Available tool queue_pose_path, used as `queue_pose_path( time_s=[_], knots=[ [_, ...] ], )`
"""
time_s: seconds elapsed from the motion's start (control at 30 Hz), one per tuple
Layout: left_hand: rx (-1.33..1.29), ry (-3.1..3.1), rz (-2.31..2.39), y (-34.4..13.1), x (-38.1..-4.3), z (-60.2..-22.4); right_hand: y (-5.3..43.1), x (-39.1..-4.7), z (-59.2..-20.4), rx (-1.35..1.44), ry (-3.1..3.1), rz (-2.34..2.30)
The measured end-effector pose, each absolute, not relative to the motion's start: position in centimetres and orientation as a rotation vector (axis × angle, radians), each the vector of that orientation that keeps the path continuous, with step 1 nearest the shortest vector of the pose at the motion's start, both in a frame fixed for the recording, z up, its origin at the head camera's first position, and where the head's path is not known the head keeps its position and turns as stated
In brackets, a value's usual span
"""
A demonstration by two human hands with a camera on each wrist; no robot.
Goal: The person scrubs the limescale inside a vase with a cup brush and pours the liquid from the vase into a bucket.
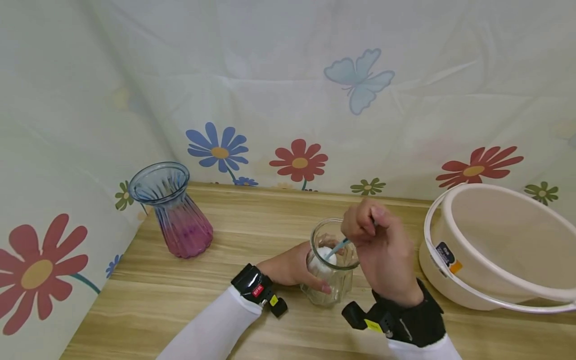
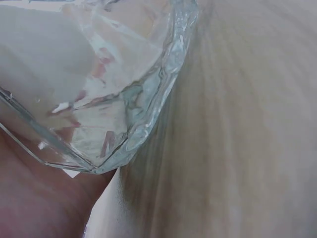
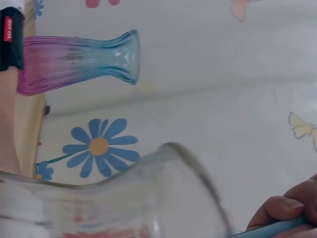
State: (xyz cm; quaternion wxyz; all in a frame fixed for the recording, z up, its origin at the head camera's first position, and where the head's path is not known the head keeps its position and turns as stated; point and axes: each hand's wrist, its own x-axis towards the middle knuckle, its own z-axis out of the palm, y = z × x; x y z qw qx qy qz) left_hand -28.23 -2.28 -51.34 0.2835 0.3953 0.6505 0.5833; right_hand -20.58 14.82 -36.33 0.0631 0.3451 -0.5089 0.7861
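A clear glass vase (image 1: 327, 292) with a flared rim stands on the wooden table, tilted slightly in the head view. My left hand (image 1: 292, 265) grips its side, thumb across the front. In the left wrist view the vase's faceted glass base (image 2: 141, 114) fills the upper left, beside the palm (image 2: 44, 198). My right hand (image 1: 382, 250), above the rim, pinches the light blue handle (image 1: 340, 245) of a bottle brush. The brush's white head (image 1: 324, 259) is down inside the vase. In the right wrist view, fingertips (image 3: 282, 207) hold the blue handle (image 3: 275, 229) near the vase mouth.
A ribbed blue-and-pink glass vase (image 1: 184, 220) stands at the back left. To the right is a cream bucket (image 1: 434, 270) with its handle lowered over the front. A flower-printed curtain (image 1: 261, 100) hangs behind the wooden table (image 1: 148, 300).
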Motion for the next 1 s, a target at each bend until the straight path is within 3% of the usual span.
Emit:
queue_pose_path(
  time_s=[0.53, 1.0],
  knots=[
    [1.15, 1.761, 1.532, -2.3, -28.7, -51.9, 17.6, -19.1, -33.8, 1.229, -0.867, 2.577],
    [1.134, 1.753, 1.537, -2.5, -28.6, -51.8, 16.8, -19.1, -34.0, 1.3, -0.848, 2.552]
  ],
)
